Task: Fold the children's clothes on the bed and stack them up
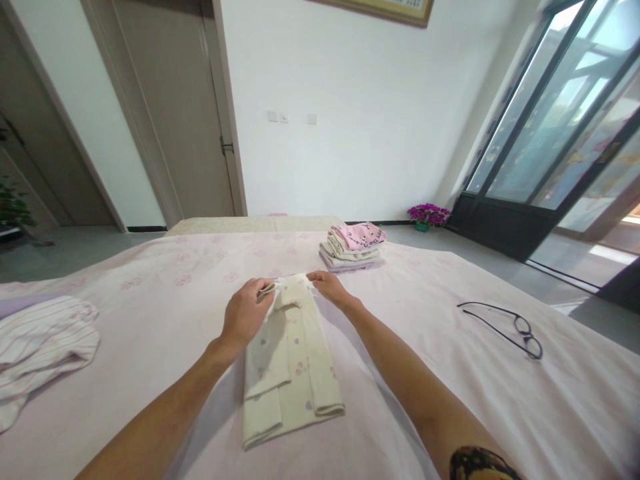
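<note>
A cream garment (297,360) with small hearts and flowers lies in front of me, its sides folded inward into a long strip. My left hand (249,307) is closed on the garment's far left corner, where a bit of cloth shows between thumb and fingers. At the far right corner, my right hand (327,287) pinches the white edge of the same garment. Past my hands sits a stack of folded clothes (353,248), with a pink lettered piece on top.
Crumpled striped clothing (45,347) lies at the left on the pink bedsheet (165,320). A pair of glasses (517,327) rests at the right with its temples spread. Purple flowers (428,215) stand on the floor beyond the bed, near a glass door (545,127).
</note>
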A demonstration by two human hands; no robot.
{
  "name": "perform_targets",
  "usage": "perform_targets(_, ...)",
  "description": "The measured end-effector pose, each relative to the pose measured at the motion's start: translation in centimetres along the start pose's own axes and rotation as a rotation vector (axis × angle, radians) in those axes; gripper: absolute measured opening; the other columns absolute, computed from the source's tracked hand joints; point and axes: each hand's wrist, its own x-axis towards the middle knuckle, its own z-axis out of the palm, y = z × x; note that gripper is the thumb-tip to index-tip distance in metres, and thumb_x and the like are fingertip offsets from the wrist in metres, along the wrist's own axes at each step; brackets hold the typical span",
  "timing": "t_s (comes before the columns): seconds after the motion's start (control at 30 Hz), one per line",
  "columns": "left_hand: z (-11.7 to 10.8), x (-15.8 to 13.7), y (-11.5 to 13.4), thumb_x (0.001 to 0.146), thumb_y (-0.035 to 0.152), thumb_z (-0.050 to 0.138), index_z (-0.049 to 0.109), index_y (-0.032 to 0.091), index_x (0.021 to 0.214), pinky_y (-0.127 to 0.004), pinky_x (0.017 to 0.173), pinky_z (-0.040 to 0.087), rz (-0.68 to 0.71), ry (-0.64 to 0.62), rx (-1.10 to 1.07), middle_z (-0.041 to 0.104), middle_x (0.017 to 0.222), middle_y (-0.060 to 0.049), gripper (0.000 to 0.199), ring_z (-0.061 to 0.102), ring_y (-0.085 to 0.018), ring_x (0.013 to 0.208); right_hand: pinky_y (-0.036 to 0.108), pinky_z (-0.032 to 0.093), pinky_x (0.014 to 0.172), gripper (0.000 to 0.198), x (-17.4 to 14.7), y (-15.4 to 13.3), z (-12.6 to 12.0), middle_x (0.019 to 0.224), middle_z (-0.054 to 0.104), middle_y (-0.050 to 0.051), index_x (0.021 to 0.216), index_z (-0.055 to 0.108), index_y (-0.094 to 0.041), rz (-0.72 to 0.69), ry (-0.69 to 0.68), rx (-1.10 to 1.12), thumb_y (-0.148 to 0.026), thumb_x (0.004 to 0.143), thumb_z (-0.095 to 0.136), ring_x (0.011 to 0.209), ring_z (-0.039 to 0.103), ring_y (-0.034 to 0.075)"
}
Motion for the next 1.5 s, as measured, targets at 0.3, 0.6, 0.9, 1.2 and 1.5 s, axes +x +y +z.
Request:
perform_targets(0.3, 1.4, -3.9, 3.7, 0.085, 0.017, 0.053, 0.069, 0.027, 0.098, -0.029, 0.081, 0.046, 0.250, -0.262, 0.106, 0.068, 0.095, -0.003, 0.023, 0.063, -0.019, 0.092, 0.024, 0.050, 0.066, 0.024, 3.2, 0.6, 1.5, 0.087, 0.073, 0.004, 0.093, 0.073, -0.017, 0.146, -0.093, 0.188, -0.018, 0.074, 0.059, 0.075, 0.063, 0.015)
perform_targets(0.6, 5.4, -7.4, 3.6, 0.088, 0.014, 0.051, 0.070, 0.023, 0.094, -0.030, 0.086, 0.048, 0.315, -0.663, 0.266, 0.067, 0.092, -0.004, 0.022, 0.062, -0.019, 0.092, 0.017, 0.035, 0.048, 0.019, 3.7, 1.1, 0.9, 0.063, 0.062, -0.001, 0.080, 0.069, -0.015, 0.155, -0.078, 0.175, -0.031, 0.077, 0.060, 0.053, 0.050, 0.008)
perform_targets(0.9, 5.8, -8.1, 3.2, 0.087, 0.012, 0.052, 0.069, 0.022, 0.096, -0.028, 0.077, 0.048, 0.339, -0.693, 0.314, 0.065, 0.093, -0.003, 0.021, 0.060, -0.018, 0.089, 0.023, 0.045, 0.064, 0.031, 4.9, 1.6, 1.5, 0.072, 0.070, 0.000, 0.099, 0.073, -0.020, 0.191, 0.056, -0.062, -0.024, 0.069, 0.071, 0.066, 0.062, 0.014)
perform_targets(1.2, 3.5, -8.7, 4.9, 0.094, 0.032, 0.052, 0.071, 0.025, 0.099, -0.026, 0.081, 0.047, 0.352, -0.765, 0.112, 0.067, 0.095, -0.002, 0.020, 0.062, -0.017, 0.090, 0.027, 0.048, 0.077, 0.037, 5.6, 2.1, 1.5, 0.091, 0.073, 0.004, 0.110, 0.071, -0.018, 0.140, 0.074, -0.260, -0.030, 0.074, 0.070, 0.085, 0.067, 0.019)
perform_targets(1.5, 4.0, -5.2, 2.5, 0.099, 0.048, 0.034, 0.051, 0.016, 0.138, -0.043, 0.114, 0.031, 0.256, -0.574, 0.302, 0.049, 0.146, -0.013, 0.054, 0.041, -0.027, 0.138, 0.035, 0.028, 0.113, 0.052, 3.8, 1.1, 1.7, 0.152, 0.041, 0.010, 0.146, 0.042, -0.017, -0.099, -0.023, -0.472, -0.038, 0.099, 0.034, 0.140, 0.036, 0.021)
